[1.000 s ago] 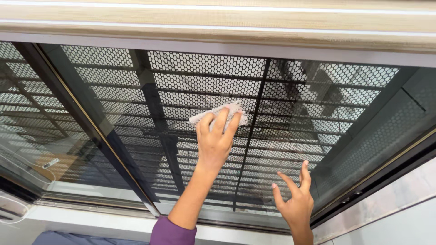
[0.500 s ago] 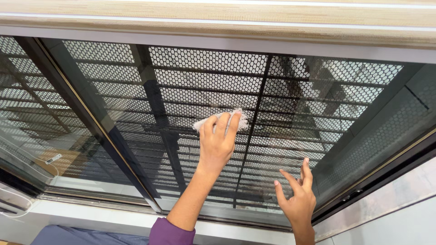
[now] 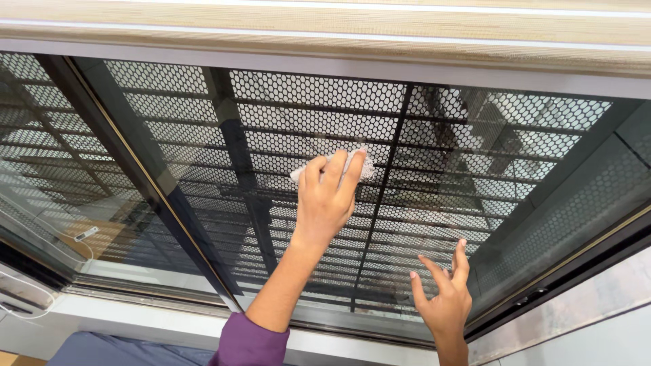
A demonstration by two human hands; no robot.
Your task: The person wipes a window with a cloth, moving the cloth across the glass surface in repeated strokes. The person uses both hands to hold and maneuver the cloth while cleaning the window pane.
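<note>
Left hand [image 3: 327, 203] and cloth [image 3: 352, 165] slightly higher than before.

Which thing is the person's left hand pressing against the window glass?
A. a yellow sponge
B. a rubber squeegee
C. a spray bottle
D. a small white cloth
D. The left hand lies flat on the window glass with a small white cloth showing past its fingertips, while the right hand is open and holds nothing.
</note>
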